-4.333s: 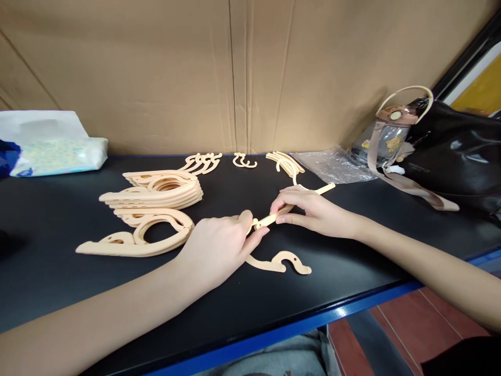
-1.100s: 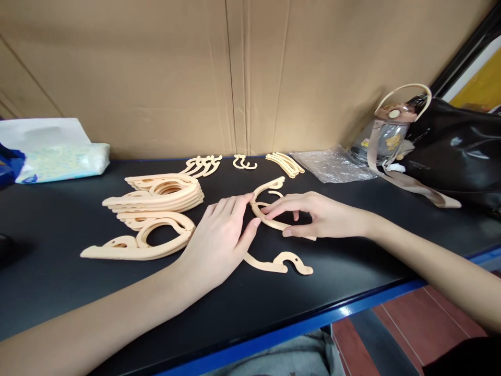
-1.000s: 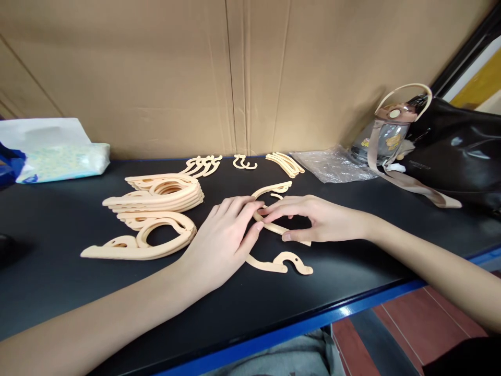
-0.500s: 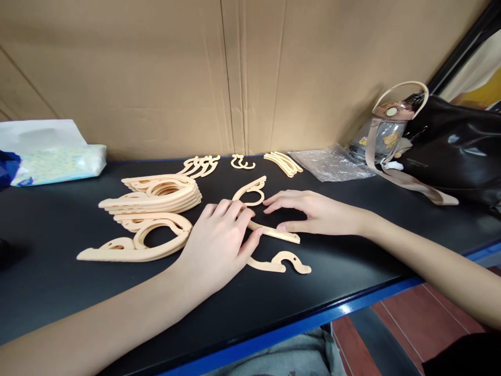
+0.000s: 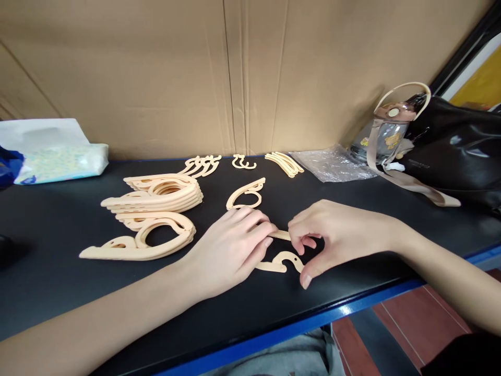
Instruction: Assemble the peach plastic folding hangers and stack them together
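My left hand [image 5: 238, 243] is closed over a narrow beige plastic hanger arm [image 5: 281, 235], with thumb and index finger around it; most of the arm is hidden. To its right, my right hand [image 5: 324, 237] has its thumb spread well away from its curled fingers. Those fingertips are at the arm's right end, and the thumb is by the tip of a loose hook piece [image 5: 279, 261] lying on the table. Just beyond my left fingers lies a curved hanger piece with a ring [image 5: 247, 196].
Stacked folded hangers [image 5: 152, 196] and more folded hangers [image 5: 136, 250] lie at left. Behind are hook pieces [image 5: 201, 164], small hooks [image 5: 243, 162], arm strips [image 5: 284, 163] and a clear plastic bag [image 5: 332, 164]. A tissue pack [image 5: 62, 162], bottle [image 5: 391, 130] and black bag [image 5: 457, 151] flank the black table [image 5: 219, 324].
My right hand has come nearer and turned, its thumb dropping toward the hook piece. My left hand has shifted slightly right and its fingers have curled more over the arm.
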Demonstrator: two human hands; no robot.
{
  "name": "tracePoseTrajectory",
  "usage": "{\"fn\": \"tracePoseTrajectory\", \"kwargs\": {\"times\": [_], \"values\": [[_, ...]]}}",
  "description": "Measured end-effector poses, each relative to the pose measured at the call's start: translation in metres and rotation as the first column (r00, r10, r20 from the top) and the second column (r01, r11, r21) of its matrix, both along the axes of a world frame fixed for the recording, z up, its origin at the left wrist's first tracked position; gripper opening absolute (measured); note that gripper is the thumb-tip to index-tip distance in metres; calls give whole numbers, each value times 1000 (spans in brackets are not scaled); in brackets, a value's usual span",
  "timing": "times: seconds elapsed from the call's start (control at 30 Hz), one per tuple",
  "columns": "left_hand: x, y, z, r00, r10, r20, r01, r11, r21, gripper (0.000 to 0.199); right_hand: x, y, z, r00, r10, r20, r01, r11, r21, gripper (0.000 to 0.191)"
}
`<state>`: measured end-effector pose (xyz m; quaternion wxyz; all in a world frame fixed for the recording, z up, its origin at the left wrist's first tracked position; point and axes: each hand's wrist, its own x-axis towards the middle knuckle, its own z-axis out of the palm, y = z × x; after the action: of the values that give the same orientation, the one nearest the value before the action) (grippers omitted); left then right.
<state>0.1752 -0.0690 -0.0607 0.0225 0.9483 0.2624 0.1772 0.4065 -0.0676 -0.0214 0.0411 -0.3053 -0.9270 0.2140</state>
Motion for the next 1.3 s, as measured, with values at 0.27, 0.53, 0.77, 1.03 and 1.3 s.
{"fn": "tracePoseTrajectory", "kwargs": {"times": [0.27, 0.53, 0.77, 1.03, 1.3], "values": [[0, -1, -2, 981, 189, 48, -192, 979, 71, 19, 13, 14, 2, 992, -93, 86, 83, 991, 107, 9], [1, -2, 0, 976, 212, 51, -215, 975, 49, 25, 16, 23, -3, 986, -147, -81, 160, 969, 191, 10], [0, 0, -5, 988, 152, -2, -152, 987, 41, 13, 11, 24, -6, 940, -200, -276, 233, 968, 93, 14], [0, 0, -4, 992, 125, -12, -124, 991, 50, 16, 3, 31, -20, 699, -444, -561, 206, 875, -437, 26], [-1, 0, -5, 991, 137, 11, -137, 990, -14, 17, 13, 23, -6, 765, -374, -525, 460, 887, 38, 16]]}}
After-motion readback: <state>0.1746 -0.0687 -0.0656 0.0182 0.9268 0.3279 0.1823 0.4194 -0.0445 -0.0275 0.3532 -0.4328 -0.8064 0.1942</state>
